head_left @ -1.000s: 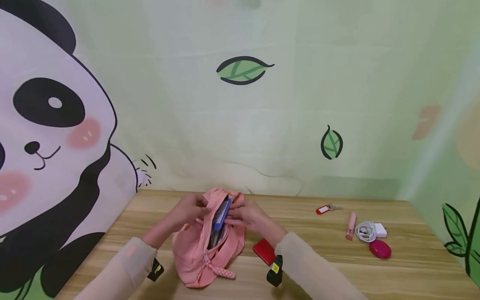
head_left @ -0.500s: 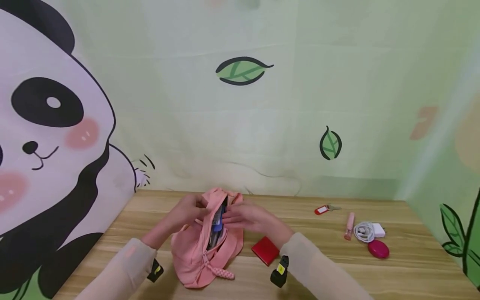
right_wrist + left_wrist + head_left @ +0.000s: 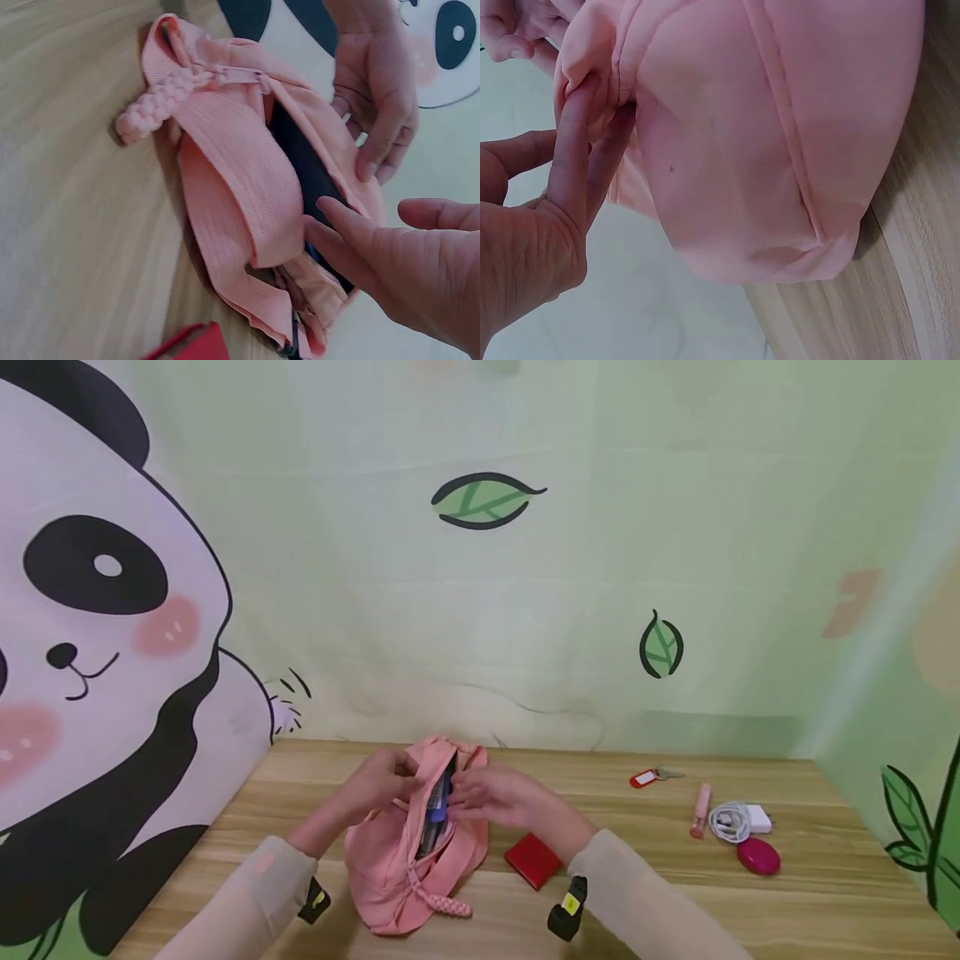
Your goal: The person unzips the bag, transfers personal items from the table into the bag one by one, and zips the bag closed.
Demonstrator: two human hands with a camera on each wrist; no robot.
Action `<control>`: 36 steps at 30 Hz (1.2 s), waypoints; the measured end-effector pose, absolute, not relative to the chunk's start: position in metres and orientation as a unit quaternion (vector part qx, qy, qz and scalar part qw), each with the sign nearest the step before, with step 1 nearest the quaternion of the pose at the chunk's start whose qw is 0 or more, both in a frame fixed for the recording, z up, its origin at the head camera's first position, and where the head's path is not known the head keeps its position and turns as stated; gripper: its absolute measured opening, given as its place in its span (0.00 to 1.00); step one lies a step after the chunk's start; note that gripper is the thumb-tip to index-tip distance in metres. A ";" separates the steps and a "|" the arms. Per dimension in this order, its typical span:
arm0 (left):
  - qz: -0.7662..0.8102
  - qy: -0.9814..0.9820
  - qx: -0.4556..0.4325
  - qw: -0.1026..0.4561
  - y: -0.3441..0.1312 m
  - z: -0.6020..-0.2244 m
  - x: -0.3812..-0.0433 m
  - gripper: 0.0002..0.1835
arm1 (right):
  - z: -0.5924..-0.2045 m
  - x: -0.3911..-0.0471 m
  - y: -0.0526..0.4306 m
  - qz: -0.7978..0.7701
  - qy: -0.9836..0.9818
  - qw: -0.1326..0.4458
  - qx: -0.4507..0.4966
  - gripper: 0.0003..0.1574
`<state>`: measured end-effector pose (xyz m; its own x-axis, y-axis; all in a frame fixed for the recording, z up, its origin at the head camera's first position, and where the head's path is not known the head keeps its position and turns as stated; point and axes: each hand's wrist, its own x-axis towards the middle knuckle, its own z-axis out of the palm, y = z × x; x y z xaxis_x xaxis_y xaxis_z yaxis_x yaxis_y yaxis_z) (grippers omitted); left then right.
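A pink fabric bag (image 3: 378,872) with a braided zipper pull (image 3: 448,906) lies on the table, its zipper undone. The left hand (image 3: 386,783) pinches the cloth on the left side of the opening, thumb toward the rim. Inside the opening sits a flat blue item with a printed white label (image 3: 437,802), mostly covered by the bag and the fingers. The right hand (image 3: 409,262) is at the right side of the opening, fingers loosely extended and fingertips right at the gap, thumb apart. A wide pink strap (image 3: 240,176) runs along the bag's outside.
Just right of the bag lies a red wallet-like item (image 3: 533,861). Farther right are a key with a red tag (image 3: 645,778), a pink tube (image 3: 701,810), a coiled white cable (image 3: 729,822), a white charger (image 3: 759,819) and a magenta oval case (image 3: 759,856).
The blue item has gone deeper into the bag. The right hand has let go of it and drawn slightly back to the right. The left hand keeps its hold on the bag.
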<state>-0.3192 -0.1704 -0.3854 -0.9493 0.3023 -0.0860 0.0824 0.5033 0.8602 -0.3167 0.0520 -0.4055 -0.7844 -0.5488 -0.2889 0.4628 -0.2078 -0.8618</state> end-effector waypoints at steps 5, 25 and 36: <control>0.488 0.858 0.110 0.112 -0.169 -0.389 -0.319 0.10 | -0.409 -0.312 0.050 -0.790 0.510 0.340 -0.024 0.30; 0.480 0.863 0.120 0.102 -0.174 -0.395 -0.320 0.09 | -0.400 -0.285 0.141 -0.722 0.625 0.276 -0.107 0.29; 0.483 0.860 0.124 0.105 -0.172 -0.395 -0.320 0.10 | -0.414 -0.268 0.166 -0.514 0.818 0.149 -0.210 0.26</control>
<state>-0.3197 -0.1720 -0.3952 -0.9472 0.3145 -0.0620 0.1106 0.5022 0.8576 -0.2677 0.1660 -0.4143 -0.8671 -0.4974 -0.0284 -0.1903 0.3833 -0.9038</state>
